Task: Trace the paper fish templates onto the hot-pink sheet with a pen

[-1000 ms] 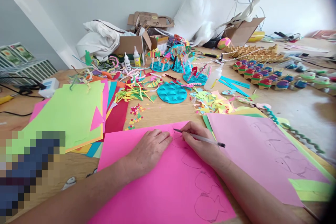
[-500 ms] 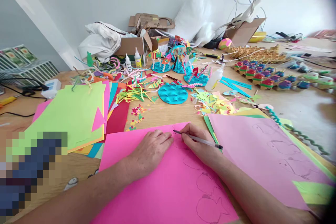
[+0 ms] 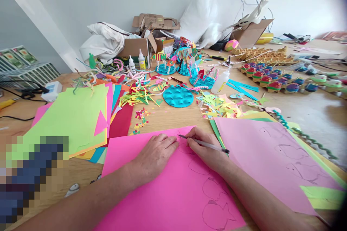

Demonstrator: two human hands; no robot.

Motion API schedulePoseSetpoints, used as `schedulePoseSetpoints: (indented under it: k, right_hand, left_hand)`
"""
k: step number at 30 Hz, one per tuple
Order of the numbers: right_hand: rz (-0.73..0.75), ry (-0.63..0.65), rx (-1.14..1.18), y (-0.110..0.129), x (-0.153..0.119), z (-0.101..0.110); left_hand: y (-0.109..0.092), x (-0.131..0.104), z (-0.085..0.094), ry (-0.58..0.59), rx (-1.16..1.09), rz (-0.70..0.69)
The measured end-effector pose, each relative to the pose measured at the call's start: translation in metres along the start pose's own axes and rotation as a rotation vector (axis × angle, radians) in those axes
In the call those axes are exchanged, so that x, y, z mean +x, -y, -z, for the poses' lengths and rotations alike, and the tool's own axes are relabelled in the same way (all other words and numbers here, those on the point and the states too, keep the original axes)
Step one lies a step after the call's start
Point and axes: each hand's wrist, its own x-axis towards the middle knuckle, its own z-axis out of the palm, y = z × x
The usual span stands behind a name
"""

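Note:
A bright pink sheet of paper (image 3: 141, 198) lies in front of me, with several fish outlines (image 3: 217, 214) drawn down its right side. My left hand (image 3: 158, 153) rests flat on this sheet, fingers stretched toward its top edge. My right hand (image 3: 204, 146) grips a pen (image 3: 207, 144) with a clear barrel and dark ends. Its tip touches or nearly touches the paper near the top edge, just right of my left fingertips. To the right, a pale pink sheet (image 3: 244, 151) bears more pencil-like fish drawings.
Coloured paper (image 3: 67, 115) is stacked at the left. Behind the sheet are a scalloped blue disc (image 3: 178, 96), paper scraps (image 3: 225, 106), a glue bottle (image 3: 221, 81) and finished-looking blue fish models (image 3: 202, 79). Painted egg cartons (image 3: 271, 77) stand at the right, cardboard boxes (image 3: 137, 48) at the back.
Almost nothing differs. The pen and both hands keep nearly the same place on the pink sheet; the whole view has shifted very slightly.

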Motion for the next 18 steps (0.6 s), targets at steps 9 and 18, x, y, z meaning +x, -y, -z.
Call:
schedulePoseSetpoints:
  k: [9,18]
  right_hand:
    - [-0.003,-0.001,0.016,0.0026,-0.0001,0.0014]
    - [-0.001,-0.012,0.009,0.0023,0.0002,0.0009]
  left_hand:
    - [0.0001,0.0012,0.0003,-0.005,-0.007,0.001]
    - [-0.0003,0.0011,0.0015,-0.011,-0.021,0.003]
